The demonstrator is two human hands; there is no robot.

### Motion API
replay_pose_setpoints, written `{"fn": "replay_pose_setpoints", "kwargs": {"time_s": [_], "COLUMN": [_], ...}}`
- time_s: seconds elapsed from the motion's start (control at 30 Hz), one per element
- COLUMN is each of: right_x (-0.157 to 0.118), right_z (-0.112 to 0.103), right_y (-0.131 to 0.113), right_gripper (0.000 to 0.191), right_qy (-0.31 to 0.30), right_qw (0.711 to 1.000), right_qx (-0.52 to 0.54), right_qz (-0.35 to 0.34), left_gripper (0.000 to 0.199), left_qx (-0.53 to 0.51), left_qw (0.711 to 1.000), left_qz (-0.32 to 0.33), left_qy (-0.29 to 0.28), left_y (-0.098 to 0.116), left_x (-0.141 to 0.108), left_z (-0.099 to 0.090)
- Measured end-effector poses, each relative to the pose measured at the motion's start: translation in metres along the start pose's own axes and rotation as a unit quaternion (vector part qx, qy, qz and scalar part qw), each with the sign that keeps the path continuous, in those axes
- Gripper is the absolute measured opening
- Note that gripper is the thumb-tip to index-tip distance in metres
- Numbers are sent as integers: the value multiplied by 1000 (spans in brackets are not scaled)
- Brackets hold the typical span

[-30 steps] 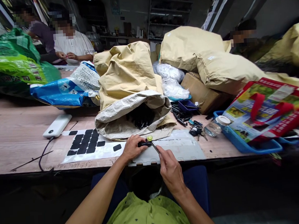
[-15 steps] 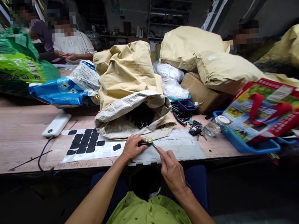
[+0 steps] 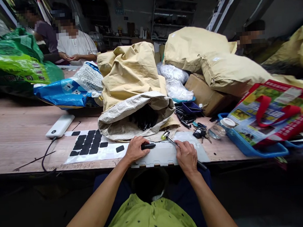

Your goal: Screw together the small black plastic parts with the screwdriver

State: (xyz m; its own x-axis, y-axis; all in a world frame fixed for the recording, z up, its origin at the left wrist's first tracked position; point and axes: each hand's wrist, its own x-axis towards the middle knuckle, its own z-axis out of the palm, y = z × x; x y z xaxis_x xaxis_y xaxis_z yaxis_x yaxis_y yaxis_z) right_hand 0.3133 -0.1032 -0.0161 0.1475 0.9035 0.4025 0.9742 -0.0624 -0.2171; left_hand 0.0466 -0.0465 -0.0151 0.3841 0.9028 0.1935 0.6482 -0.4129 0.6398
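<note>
My left hand [image 3: 137, 149] is closed on a small black part [image 3: 148, 146], which lies on a grey board [image 3: 165, 155] at the table's front edge. A small hammer [image 3: 172, 139] with a yellow-green head is gripped in my right hand [image 3: 187, 156]; its head rests to the right of the black part, apart from it, and its dark handle end sticks out below my hand. Behind my hands a sack [image 3: 113, 124] lies with its mouth open toward me, dark pieces inside. Left of my left hand, black rounded squares [image 3: 87, 143] sit in rows on a white sheet.
A white power bank [image 3: 60, 126] with a cable lies at the left. Blue tray [image 3: 260, 150], red patterned bag [image 3: 273, 112], keys and black pieces are at the right. Stuffed tan sacks [image 3: 196, 48] stand behind. People sit across the table, two at the left and one at the right.
My right hand has moved right with the hammer, whose head has come off the black part and now sits apart from it. My left hand stays about where it was.
</note>
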Motion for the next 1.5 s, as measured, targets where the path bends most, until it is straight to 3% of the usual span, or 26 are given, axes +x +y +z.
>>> {"fn": "replay_pose_setpoints", "kwargs": {"time_s": [0.2,0.5,0.63,0.7,0.8,0.87,1.0,1.1,1.17,1.27,1.33,1.37,1.4,1.43,1.5], "right_x": [-3,-4,-5,-5,-5,-5,-5,-5,-5,-5,-5,-5,-5,-5,-5], "right_z": [14,14,13,14,15,16,17,16,16,16,16,16,16,15,15], "right_y": [-1,-3,-4,-4,-4,-3,-2,-3,-3,-2,-2,-2,-2,-3,-3], "right_gripper": [27,25,25,25,25,25,25,25,25,25,25,25,25,25,25], "right_qy": [42,49,42,41,44,46,50,50,49,48,47,46,45,43,41], "right_qw": [999,998,999,999,999,998,998,998,998,998,999,999,999,999,999], "right_qx": [-6,-21,-23,-25,-26,-24,-21,-24,-25,-23,-22,-23,-23,-23,-23], "right_qz": [10,18,19,20,19,17,16,16,16,14,15,15,16,17,17], "left_gripper": [26,20,21,23,23,23,37,50,54,54,49,49,49,49,47], "left_qx": [5,10,-33,-96,-141,-107,-47,-45,-49,-98,-188,-239,-276,-293,-259], "left_qw": [1000,1000,999,991,964,951,923,905,908,904,864,848,850,874,945], "left_qz": [-3,-4,36,72,67,6,-199,-270,-256,-156,-87,-81,-80,-83,-122], "left_qy": [-11,3,6,-58,-213,-289,-327,-327,-328,-387,-459,-467,-442,-378,-160], "left_y": [2,-2,25,46,64,58,17,-2,1,22,36,41,43,43,34], "left_x": [-1,1,-15,-34,-68,-88,-110,-111,-106,-88,-66,-51,-33,-14,27], "left_z": [-2,3,-2,-1,20,47,106,122,112,73,41,26,11,-1,-20]}}
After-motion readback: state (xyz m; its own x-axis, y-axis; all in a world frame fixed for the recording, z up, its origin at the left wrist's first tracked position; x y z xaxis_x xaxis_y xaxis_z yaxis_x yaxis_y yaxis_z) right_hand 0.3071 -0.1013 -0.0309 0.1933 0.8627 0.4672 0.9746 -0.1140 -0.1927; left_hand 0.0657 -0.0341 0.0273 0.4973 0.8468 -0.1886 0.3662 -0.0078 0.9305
